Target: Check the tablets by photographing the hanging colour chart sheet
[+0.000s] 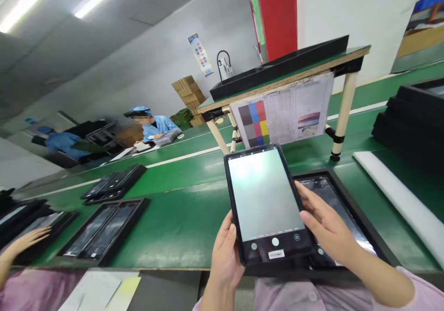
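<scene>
A black tablet (270, 200) is held upright in front of me, its lit screen showing a pale camera view with round buttons along the bottom. My left hand (227, 251) grips its lower left edge, thumb on the front. On the right edge my right hand (328, 223) holds it, thumb at the frame and fingers going behind. Partly behind the tablet and my right hand lies a black foam tray (350, 204) with dark, film-covered panels in it. The tablet's back is hidden.
Left on the green bench (173, 228) lies another black tray (104, 228), near a co-worker's hand (29, 241). A small raised table (287, 75) carries a printed colour chart (280, 112). At right are a white foam strip (398, 200) and stacked black trays (412, 121). Co-workers in blue (157, 126) sit across.
</scene>
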A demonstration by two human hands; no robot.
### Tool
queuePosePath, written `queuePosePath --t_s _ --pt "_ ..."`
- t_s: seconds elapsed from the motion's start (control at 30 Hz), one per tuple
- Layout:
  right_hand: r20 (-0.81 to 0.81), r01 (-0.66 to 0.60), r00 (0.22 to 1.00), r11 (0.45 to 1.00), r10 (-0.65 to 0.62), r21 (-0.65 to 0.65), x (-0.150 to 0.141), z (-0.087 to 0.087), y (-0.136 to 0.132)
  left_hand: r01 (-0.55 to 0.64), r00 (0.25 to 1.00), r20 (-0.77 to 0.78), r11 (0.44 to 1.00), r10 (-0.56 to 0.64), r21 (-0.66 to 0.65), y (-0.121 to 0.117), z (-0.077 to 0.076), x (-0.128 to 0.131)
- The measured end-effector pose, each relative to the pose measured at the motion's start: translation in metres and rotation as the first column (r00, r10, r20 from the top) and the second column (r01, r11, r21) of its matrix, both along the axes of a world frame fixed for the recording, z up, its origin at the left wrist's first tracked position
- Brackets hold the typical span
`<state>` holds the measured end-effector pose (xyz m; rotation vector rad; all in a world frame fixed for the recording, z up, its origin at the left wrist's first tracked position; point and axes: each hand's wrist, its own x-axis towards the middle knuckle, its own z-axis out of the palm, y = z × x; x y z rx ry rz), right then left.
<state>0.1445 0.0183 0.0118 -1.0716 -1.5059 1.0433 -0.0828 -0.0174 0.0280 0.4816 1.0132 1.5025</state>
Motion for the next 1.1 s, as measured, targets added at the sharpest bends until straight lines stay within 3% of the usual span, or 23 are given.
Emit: queuePosePath --t_s 0.07,0.13,0.2,0.33,0.4,0.47,0.53,0.6,0.7,0.9,1.1 --pt "-0.295 0.03 0.955 0.999 -0.033 -0.013 -0.002 0.007 0.002 0.023 0.997 0.07 0.997 -0.028 0.069 0.006 0.003 0.008" --pt "-0.488 0.006 0.871 0.995 -0.056 -0.103 -0.002 0.013 0.005 0.035 0.994 0.095 0.99 -0.048 0.138 0.012 0.003 0.018" --pt "-0.57 -0.068 0.82 0.977 -0.061 -0.203 0.001 0.016 0.009 0.012 0.998 0.066 0.982 -0.025 0.188 0.017 0.0 0.027" --pt "-0.584 -0.176 0.811 0.939 -0.032 -0.295 0.011 0.019 0.016 -0.128 0.971 -0.141 0.918 0.193 0.375 0.022 -0.016 0.042" --pt "-0.588 -0.182 0.809 0.938 -0.028 -0.295 0.014 0.019 0.018 -0.063 0.897 -0.342 0.847 0.28 0.527 0.021 -0.024 0.046" --pt "-0.595 -0.182 0.804 0.939 -0.028 -0.29 0.017 0.021 0.019 0.072 0.738 -0.577 0.81 0.35 0.583 0.018 -0.03 0.05" --pt "-0.594 -0.18 0.804 0.941 -0.027 -0.286 0.019 0.022 0.021 0.123 0.525 -0.75 0.836 0.403 0.535 0.015 -0.033 0.054" --pt "-0.579 -0.179 0.815 0.941 -0.022 -0.287 0.021 0.022 0.022 0.09 0.345 -0.841 0.877 0.417 0.471 0.014 -0.033 0.057" --pt "-0.558 -0.173 0.829 0.941 -0.021 -0.292 0.023 0.019 0.025 0.081 0.184 -0.894 0.9 0.409 0.428 0.016 -0.033 0.06" --pt "-0.555 -0.177 0.832 0.956 0.019 -0.233 0.024 0.015 0.029 0.05 0.049 -0.868 0.867 0.494 0.496 0.02 -0.034 0.071" --pt "-0.552 -0.214 0.831 0.956 0.07 -0.201 0.022 0.017 0.028 0.022 0.063 -0.863 0.863 0.502 0.504 0.02 -0.039 0.074"
